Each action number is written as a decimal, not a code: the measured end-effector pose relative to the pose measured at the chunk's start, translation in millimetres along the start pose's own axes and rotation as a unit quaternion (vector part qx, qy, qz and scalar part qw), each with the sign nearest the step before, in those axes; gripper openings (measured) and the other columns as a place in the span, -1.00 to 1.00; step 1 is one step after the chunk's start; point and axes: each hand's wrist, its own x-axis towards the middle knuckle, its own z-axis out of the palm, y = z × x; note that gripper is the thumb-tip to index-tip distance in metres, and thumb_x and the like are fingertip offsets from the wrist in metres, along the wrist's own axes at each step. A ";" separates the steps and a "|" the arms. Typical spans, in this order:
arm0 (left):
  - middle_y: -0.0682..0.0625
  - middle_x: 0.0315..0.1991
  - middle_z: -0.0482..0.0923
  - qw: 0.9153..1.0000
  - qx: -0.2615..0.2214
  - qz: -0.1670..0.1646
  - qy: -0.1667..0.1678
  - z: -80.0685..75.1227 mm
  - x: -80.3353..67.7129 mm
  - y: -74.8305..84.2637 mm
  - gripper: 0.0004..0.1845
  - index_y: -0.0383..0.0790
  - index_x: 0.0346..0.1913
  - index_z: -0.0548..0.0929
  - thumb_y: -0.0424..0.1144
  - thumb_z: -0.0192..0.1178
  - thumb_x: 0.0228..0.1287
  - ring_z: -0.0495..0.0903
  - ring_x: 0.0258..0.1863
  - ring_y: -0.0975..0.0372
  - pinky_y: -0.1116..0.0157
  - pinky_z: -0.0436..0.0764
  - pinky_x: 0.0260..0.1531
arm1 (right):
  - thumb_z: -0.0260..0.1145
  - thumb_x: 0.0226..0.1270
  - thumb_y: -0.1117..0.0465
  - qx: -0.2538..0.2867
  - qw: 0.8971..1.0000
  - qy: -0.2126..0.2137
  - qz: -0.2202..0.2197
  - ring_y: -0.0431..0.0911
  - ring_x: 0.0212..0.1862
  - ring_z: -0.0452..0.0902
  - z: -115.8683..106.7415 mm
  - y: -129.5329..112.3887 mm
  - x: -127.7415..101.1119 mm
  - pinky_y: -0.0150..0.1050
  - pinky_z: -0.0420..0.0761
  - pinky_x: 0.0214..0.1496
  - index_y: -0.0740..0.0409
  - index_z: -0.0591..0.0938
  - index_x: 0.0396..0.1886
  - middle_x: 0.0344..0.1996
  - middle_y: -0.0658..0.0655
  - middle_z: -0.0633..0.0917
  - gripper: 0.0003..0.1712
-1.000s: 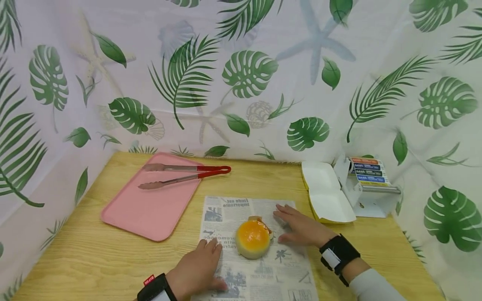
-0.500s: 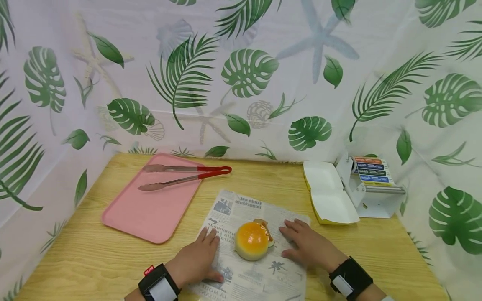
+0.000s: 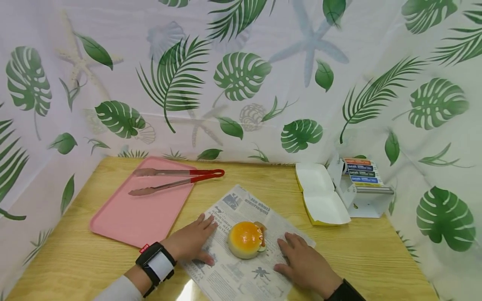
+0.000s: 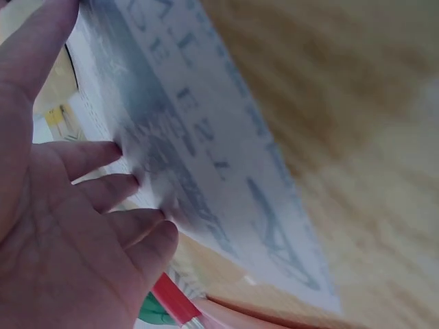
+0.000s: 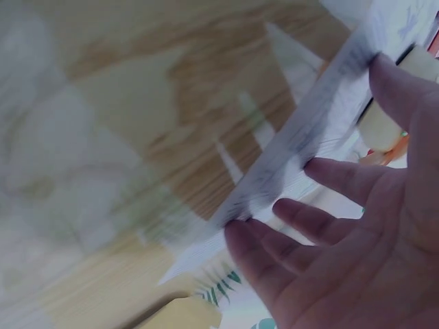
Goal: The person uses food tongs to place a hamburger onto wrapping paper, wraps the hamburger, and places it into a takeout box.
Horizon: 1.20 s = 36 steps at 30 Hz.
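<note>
A sheet of newsprint-patterned paper [image 3: 235, 276] lies turned at an angle on the table, one corner pointing to the back. On its middle sits a burger [image 3: 245, 240] with a glossy orange-brown bun, its filling showing on the right side. My left hand [image 3: 190, 240] rests on the paper's left edge with fingers spread. On the right edge, my right hand [image 3: 303, 263] touches the sheet, fingers apart and nearly straight. Both wrist views show fingertips pressing on the paper [image 4: 206, 157], and neither hand touches the burger.
A pink tray [image 3: 139, 217] stands at the back left, with red-handled tongs [image 3: 180, 179] lying across it. At the back right are an open white-and-yellow takeaway box [image 3: 325, 200] and a white metal dispenser [image 3: 370, 202] holding a roll of labels. A leaf-print cloth hangs behind.
The paper has turned clockwise under my hands, carrying the burger round with it. My left hand has moved slightly forward, and my right hand has come back toward me.
</note>
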 end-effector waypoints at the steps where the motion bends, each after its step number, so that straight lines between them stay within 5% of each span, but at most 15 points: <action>1: -0.26 0.55 0.12 1.000 -0.002 0.001 -0.001 0.0 2.2 -2.7 0.13 -0.35 0.51 0.31 0.27 0.45 -0.02 0.03 0.54 -0.20 -0.01 0.18 0.46 | 0.29 0.36 -0.32 -0.001 1.000 -0.002 0.003 0.27 0.45 0.24 -0.1 -1.1 0.6 0.28 0.34 0.36 0.20 0.46 0.44 0.46 0.34 0.33 -0.11; 14: -0.19 0.57 0.12 1.000 -0.013 -0.011 -0.013 -8.1 25.6 -16.5 0.09 -0.29 0.51 0.33 0.21 0.50 -0.02 0.02 0.56 -0.14 0.02 0.15 0.48 | 0.31 0.36 -0.28 -0.005 1.000 0.017 0.003 0.33 0.44 0.23 -2.6 -0.3 10.5 0.29 0.32 0.37 0.22 0.47 0.43 0.45 0.39 0.33 -0.14; 21: -0.09 0.29 0.53 0.999 0.028 -0.010 -0.032 -28.1 42.9 -17.9 -0.33 -0.21 0.30 0.60 0.10 0.43 0.22 0.48 0.30 0.05 0.10 0.40 0.34 | 0.32 0.34 -0.30 0.002 1.000 0.012 0.009 0.32 0.44 0.23 -4.3 1.5 13.8 0.30 0.33 0.35 0.20 0.47 0.42 0.45 0.37 0.34 -0.13; 25: -0.04 0.02 0.68 0.999 0.024 -0.004 -0.032 -47.8 70.9 -18.3 -0.53 -0.20 0.17 0.70 0.01 0.38 0.32 0.62 0.03 0.14 0.15 0.56 0.14 | 0.32 0.31 -0.33 0.006 1.000 0.008 0.024 0.32 0.44 0.23 -7.8 4.9 13.8 0.32 0.32 0.35 0.20 0.49 0.41 0.45 0.36 0.35 -0.11; 30: -0.11 0.07 0.68 1.000 0.021 -0.001 0.015 -62.6 116.9 -21.0 -0.60 -0.26 0.18 0.70 -0.11 0.33 0.39 0.62 0.09 0.07 0.11 0.56 0.18 | 0.31 0.29 -0.37 0.018 0.999 0.003 0.034 0.31 0.44 0.24 -6.2 9.5 15.1 0.34 0.31 0.35 0.17 0.50 0.41 0.45 0.34 0.36 -0.08; 36: -0.13 0.14 0.61 0.996 0.070 -0.006 0.052 -61.9 159.7 -28.8 -0.63 -0.24 0.25 0.65 -0.20 0.23 0.47 0.52 0.14 0.01 0.13 0.52 0.20 | 0.28 0.27 -0.41 0.010 1.000 0.007 0.013 0.30 0.42 0.28 -3.0 5.8 19.7 0.30 0.38 0.31 0.18 0.50 0.41 0.43 0.34 0.39 -0.05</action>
